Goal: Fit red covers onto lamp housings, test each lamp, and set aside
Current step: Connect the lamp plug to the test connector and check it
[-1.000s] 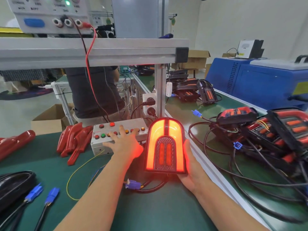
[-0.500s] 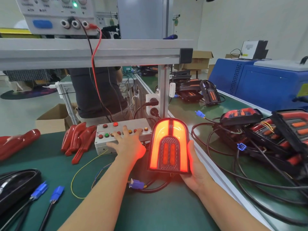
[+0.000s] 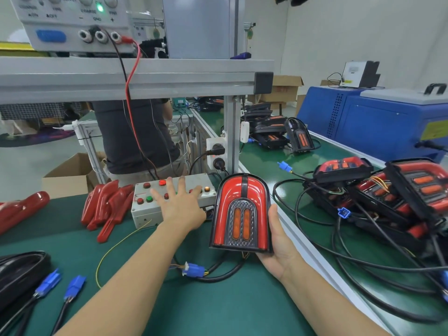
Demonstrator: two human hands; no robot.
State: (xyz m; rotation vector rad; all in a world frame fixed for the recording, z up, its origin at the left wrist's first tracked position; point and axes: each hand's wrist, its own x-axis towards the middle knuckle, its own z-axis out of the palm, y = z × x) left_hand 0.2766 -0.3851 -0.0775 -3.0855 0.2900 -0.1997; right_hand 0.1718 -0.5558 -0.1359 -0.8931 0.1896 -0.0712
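A plain white wall (image 3: 363, 32) stood behind the big blue metal machine (image 3: 378, 122). Brown cardboard boxes (image 3: 283, 89) sat left of it.

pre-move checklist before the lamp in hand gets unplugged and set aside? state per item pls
1. Red cover seated on the lamp: ok, it sits flush inside the black rim on the side in view.
2. Right hand has a firm hold: ok, palm and thumb cradle the lamp's right edge and base.
3. Lamp unlit: ok, no glow now.
4. Left hand off the switch box: not ok, fingers are spread over the buttons.
5. Blue connector unplugged: not ok, both halves look mated.
6. All functions tested: cannot tell.
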